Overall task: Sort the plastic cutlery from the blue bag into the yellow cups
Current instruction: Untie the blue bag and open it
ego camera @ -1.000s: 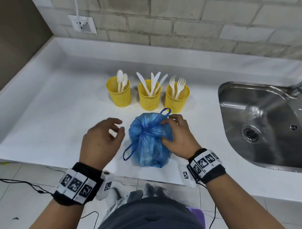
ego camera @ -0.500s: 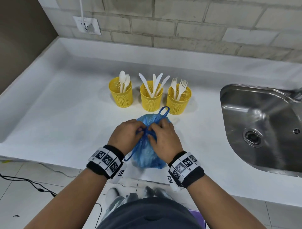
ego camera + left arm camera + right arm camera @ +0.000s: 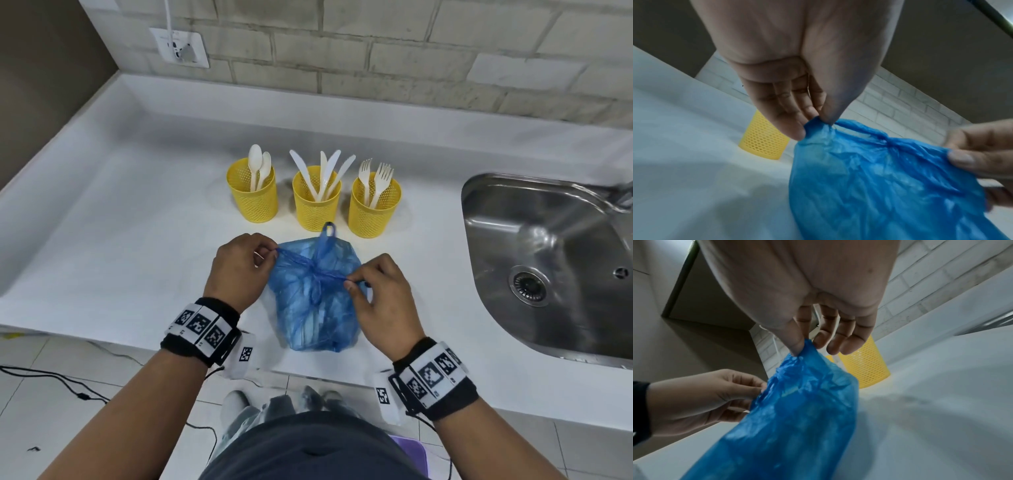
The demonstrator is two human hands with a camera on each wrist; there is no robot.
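Note:
A knotted blue plastic bag [image 3: 315, 301] lies on the white counter in front of me. My left hand [image 3: 239, 270] pinches one tied handle end between thumb and fingers, as the left wrist view shows at the bag [image 3: 875, 178]. My right hand [image 3: 380, 291] pinches the other end of the blue bag [image 3: 797, 402], and the two ends are stretched apart across the knot. Behind the bag stand three yellow mesh cups: the left cup [image 3: 252, 198] holds white spoons, the middle cup [image 3: 317, 202] knives, the right cup [image 3: 374, 209] forks.
A steel sink [image 3: 548, 260] is sunk into the white counter [image 3: 120, 222] at the right. A brick wall with a socket [image 3: 180, 46] runs along the back. Cables lie on the tiled floor below the counter's front edge.
My left hand came in from beside the bag to its knot. Both hands then took hold of the handle ends and drew them apart sideways.

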